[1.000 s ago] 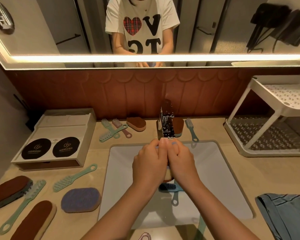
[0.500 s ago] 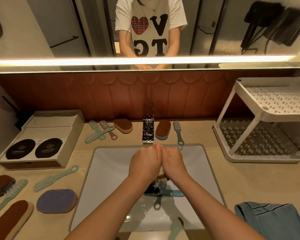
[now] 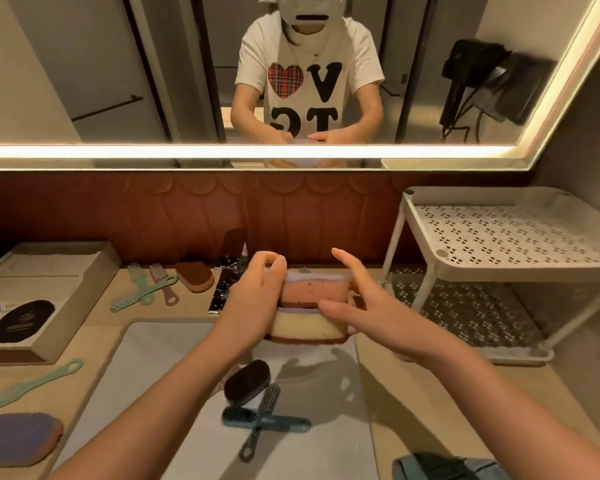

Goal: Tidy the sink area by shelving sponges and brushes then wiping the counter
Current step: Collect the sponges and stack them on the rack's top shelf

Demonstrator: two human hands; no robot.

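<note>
**Two sponges up over the sink**

Beige counter, brown wall behind, lit mirror above, and both hands are up over the white sink. Left hand is curled round the left end of a stack of two sponges: pink sponge on top, cream sponge under it. Right hand is at the right end, fingers spread and loose, fingertips touching the front of the stack rather than clamped on it. Stack sits in the air, level, just in front of the tap.

Down in the sink, a dark brush and two crossed handled brushes. Far left on the counter, more brushes and a brown sponge; near left, a purple sponge and a green brush. White rack stands right, well apart from the stack. Blue cloth at the near right edge.
</note>
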